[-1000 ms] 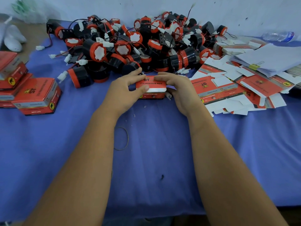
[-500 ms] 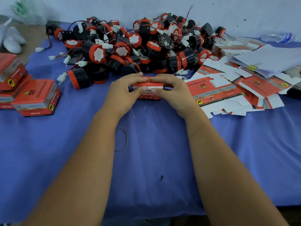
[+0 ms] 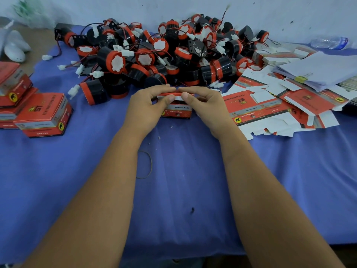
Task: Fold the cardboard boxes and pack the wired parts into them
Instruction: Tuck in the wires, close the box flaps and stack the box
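Cardboard box (image 3: 177, 111) just before the parts pile (image 3: 164, 55), lid pinched by left hand (image 3: 146, 107) and right hand (image 3: 204, 107), might crease if its tab misses.

I counted one box (image 3: 177, 110) between two hands, four folded boxes (image 3: 43, 115) at left, one rubber band (image 3: 146, 165), and one bottle (image 3: 331, 42).

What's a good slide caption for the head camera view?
Both hands, left hand and right hand, close a red box before a pile of wired parts.
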### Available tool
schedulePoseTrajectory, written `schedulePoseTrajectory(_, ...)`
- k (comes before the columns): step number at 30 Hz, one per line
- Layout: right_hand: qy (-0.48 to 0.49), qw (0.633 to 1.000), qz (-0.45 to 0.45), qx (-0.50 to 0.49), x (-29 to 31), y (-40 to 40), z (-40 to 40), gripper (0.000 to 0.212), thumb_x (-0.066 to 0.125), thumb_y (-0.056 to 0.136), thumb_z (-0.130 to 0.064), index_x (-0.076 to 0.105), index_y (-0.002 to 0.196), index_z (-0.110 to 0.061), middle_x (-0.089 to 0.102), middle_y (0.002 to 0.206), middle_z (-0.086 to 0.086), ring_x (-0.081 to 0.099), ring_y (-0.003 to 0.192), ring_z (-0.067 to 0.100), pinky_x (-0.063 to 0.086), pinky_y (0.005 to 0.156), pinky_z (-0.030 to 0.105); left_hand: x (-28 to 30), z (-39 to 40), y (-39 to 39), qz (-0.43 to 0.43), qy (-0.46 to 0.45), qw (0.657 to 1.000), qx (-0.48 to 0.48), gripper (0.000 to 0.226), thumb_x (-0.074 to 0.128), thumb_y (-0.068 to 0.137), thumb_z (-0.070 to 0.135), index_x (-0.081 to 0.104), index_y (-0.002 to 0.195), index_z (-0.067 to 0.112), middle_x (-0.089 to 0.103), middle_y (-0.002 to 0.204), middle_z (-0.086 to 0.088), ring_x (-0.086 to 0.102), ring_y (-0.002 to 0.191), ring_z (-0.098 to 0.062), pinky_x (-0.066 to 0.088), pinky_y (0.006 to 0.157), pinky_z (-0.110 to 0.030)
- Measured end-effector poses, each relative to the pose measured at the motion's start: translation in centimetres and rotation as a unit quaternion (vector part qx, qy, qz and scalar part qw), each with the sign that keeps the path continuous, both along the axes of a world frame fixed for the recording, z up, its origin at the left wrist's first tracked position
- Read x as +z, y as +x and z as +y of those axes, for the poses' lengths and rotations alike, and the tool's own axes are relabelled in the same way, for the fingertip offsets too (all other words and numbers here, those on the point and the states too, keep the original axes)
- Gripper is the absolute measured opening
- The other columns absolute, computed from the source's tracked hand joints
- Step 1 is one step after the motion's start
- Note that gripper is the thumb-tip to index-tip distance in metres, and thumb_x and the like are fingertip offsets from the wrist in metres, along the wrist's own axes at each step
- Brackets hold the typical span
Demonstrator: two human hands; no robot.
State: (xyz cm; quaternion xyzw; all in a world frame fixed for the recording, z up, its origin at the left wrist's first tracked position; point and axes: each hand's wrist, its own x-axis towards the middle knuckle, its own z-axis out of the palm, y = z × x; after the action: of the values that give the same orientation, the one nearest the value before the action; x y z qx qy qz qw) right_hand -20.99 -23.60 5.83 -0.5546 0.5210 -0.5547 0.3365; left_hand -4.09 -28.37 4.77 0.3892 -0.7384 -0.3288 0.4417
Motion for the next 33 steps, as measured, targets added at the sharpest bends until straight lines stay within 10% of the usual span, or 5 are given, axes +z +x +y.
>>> schedulePoseTrajectory(13, 0.060, 0.997, -0.043, 0.017, 0.2, -0.2, -0.2, 0.017, 0.061, 0.094, -0.011, 0.074, 0.100, -0.021, 0.058, 0.129, 0.011, 0.057, 0.119, 0.022, 0.051, 0.098, 0.034, 0.3, -0.2, 0.1, 0.087, 0.109, 0.990, -0.030, 0.025, 0.054, 0.101, 0.012, 0.067, 0.118, 0.024, 0.060, 0.136, 0.006, 0.053, 0.126, -0.005, 0.048, 0.102, -0.024)
schedulePoseTrajectory(20, 0.113, 0.992, -0.032, 0.053, 1.4, -0.4, 0.2, 0.023, 0.051, 0.098, -0.006, 0.071, 0.097, -0.016, 0.067, 0.102, 0.005, 0.060, 0.059, -0.007, 0.043, 0.052, 0.007, 0.1, -0.4, 0.2, 0.080, 0.100, 0.991, -0.040, 0.027, 0.055, 0.100, 0.008, 0.066, 0.114, 0.029, 0.059, 0.136, 0.007, 0.052, 0.126, -0.006, 0.049, 0.099, -0.022)
schedulePoseTrajectory(33, 0.150, 0.986, -0.007, 0.074, 1.9, 0.3, -0.1, 0.025, 0.040, 0.097, 0.003, 0.059, 0.094, -0.013, 0.062, 0.098, 0.000, 0.059, 0.078, 0.004, 0.041, 0.054, 0.007, 0.8, -0.5, -0.5, 0.085, 0.143, 0.984, -0.061, 0.036, 0.048, 0.100, 0.001, 0.071, 0.103, 0.030, 0.058, 0.136, 0.011, 0.052, 0.125, -0.007, 0.048, 0.099, -0.022)
